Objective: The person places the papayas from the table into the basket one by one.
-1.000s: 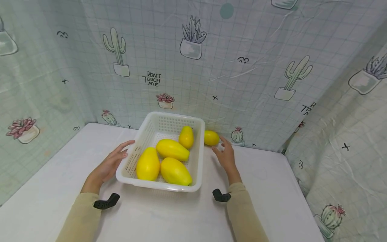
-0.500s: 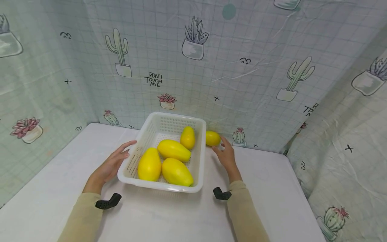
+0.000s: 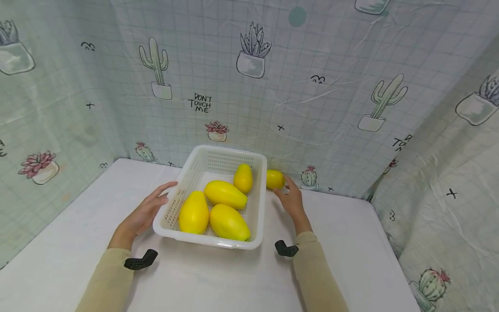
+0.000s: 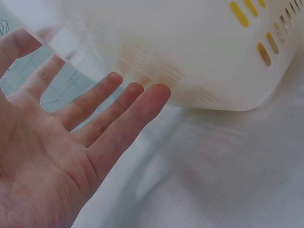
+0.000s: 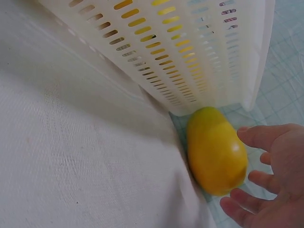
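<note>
A white perforated plastic basket [image 3: 206,239] stands on the table, holding several yellow papayas [image 3: 225,194]. My left hand [image 3: 140,216] is at the basket's left side, its fingers stretched out against the wall. In the left wrist view the left hand [image 4: 71,128] has its palm up and its fingertips at the basket's lower side. Behind the basket's right rim lies one more papaya [image 3: 276,179], partly hidden in the head view. Around the right end of that papaya [image 5: 216,152] my right hand [image 5: 273,175] spreads thumb and fingers, loosely bent; firm contact cannot be made out.
The white table [image 3: 343,242] ends at a patterned cloth curtain [image 3: 296,108] at the back and sides. The loose papaya lies close to the back curtain. Black wrist cameras [image 3: 141,260] sit on both sleeves.
The whole head view has shifted slightly to the right. Both hands, the basket and the papayas keep their places relative to one another.
</note>
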A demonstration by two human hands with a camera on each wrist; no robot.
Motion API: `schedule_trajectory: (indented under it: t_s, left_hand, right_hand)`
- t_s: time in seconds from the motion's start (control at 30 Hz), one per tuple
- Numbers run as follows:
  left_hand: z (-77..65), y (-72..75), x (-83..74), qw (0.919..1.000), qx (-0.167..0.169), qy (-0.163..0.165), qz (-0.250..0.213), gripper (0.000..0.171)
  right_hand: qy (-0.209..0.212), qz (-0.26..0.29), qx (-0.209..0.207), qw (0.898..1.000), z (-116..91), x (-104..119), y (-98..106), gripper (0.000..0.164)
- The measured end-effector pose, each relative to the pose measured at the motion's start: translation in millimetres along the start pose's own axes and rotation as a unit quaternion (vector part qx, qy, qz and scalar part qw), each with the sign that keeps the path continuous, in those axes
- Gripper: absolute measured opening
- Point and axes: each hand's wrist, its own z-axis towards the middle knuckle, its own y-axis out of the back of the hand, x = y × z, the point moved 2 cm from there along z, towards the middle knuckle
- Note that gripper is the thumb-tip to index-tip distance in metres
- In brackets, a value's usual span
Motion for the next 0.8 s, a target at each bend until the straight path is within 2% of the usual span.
schedule_trajectory:
  t_s: [0.43,0.6,0.8]
  left_hand:
    - [0.6,0.2,0.1,0.9999,-0.012,0.005,0.006,0.051]
    - [0.7,0.5,1.3,0.9998,-0.015,0.005,0.011,0.051]
    - [1.8,1.3,1.8,0.9999,-0.010,0.000,0.010,0.051]
  right_hand:
    - [0.018,-0.014,0.004,1.000,2.2,0.1,-1.7,0.063]
    - [0.008,-0.033,0.011,0.999,3.7,0.6,-2.2,0.067]
    - [-0.004,-0.059,0.004,0.998,5.6,-1.9,-2.8,0.062]
